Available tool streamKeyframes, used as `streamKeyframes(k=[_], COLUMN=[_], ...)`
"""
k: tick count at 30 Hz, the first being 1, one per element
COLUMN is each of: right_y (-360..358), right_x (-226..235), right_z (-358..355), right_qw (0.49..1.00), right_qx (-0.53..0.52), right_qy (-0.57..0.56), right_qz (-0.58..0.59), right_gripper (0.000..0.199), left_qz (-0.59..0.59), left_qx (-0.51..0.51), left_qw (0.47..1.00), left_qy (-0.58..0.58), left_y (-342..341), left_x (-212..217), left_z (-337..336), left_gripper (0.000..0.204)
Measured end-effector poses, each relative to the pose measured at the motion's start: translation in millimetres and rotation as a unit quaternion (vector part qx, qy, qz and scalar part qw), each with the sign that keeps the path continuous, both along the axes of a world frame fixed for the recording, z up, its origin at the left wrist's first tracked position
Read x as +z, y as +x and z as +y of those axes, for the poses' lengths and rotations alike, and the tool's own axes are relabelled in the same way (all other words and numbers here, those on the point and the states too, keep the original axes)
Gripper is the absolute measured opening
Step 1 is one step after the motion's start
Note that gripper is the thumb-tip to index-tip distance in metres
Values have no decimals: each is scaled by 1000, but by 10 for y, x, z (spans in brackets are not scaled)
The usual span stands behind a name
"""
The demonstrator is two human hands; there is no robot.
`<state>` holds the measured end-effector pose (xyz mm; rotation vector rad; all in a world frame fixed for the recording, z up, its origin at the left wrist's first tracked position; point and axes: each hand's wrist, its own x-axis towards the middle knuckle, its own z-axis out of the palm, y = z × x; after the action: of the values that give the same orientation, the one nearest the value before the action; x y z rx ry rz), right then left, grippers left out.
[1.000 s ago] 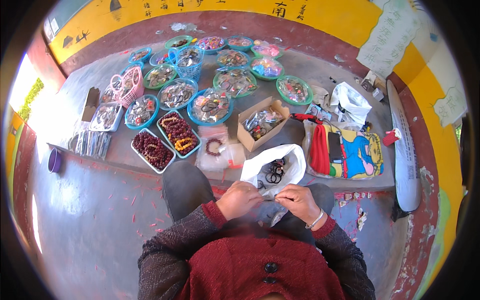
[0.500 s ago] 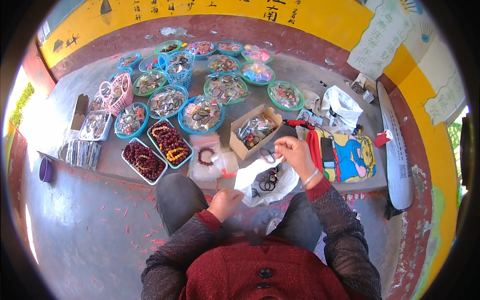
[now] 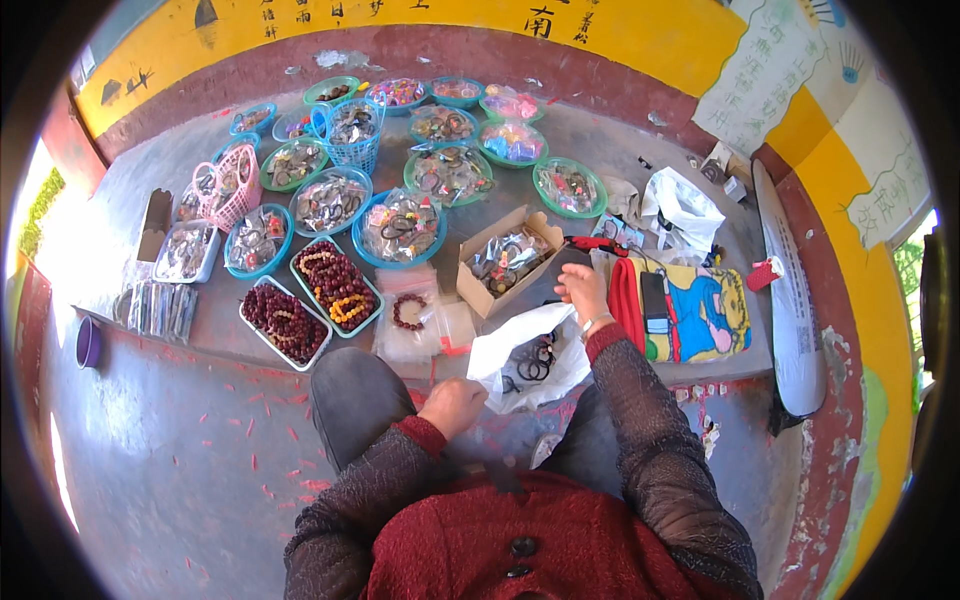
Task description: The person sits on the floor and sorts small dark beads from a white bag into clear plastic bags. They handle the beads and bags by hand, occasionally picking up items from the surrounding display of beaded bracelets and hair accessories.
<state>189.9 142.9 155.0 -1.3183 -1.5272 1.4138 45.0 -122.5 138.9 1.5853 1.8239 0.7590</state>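
My left hand (image 3: 453, 407) is closed at the near left edge of a white plastic bag (image 3: 490, 356), its fingers pinching the bag's rim. Inside the open bag lie several black ring-shaped bands (image 3: 534, 362). Over the bag's far right side my right hand (image 3: 583, 292) is held with its fingers drawn together, a bangle on the wrist. What it pinches, if anything, is too small to make out; a bit of something dark shows beside the fingers. Just left of that hand stands an open cardboard box (image 3: 478, 292) full of small packaged trinkets.
Round baskets (image 3: 402, 262) of packaged trinkets fill the ledge's far side. Two trays of dark red beads (image 3: 290, 325) and clear bags with a bead bracelet (image 3: 409, 312) lie left. A colourful cloth (image 3: 708, 312) with a dark phone-like object (image 3: 655, 303) lies right, near a red cup (image 3: 765, 273).
My right hand has shifted slightly up and toward the box's right side. The black band that hung from its fingers no longer shows clearly. My left hand stays at the bag.
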Motion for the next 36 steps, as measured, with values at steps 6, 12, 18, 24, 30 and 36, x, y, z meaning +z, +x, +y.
streamKeyframes(k=[6,12,18,24,30,36], right_y=[955,1640,1717,1749,1662,1631], right_x=[-154,-83,-76,-10,7,-52], right_z=[-471,-918,-1023,-1037,-1045,-1014], right_qw=[967,803,798,818,818,813], right_qx=[135,192,188,178,146,133], right_qy=[111,320,360,353,350,362], right_qz=[-183,-465,-444,-417,-431,-437], right_gripper=[22,20,19,17,15,13], left_qz=[68,109,92,-547,-579,-493], left_qx=[-66,-125,-50,447,550,592], left_qw=[995,986,994,703,599,638], left_qy=[10,-28,-34,-84,58,-2], left_y=[71,169,64,-520,-721,-703], left_x=[-240,-150,-243,-1415,-2157,-1889], left_z=[-31,-66,326,760,699,951], left_gripper=[24,25,22,16,18,18])
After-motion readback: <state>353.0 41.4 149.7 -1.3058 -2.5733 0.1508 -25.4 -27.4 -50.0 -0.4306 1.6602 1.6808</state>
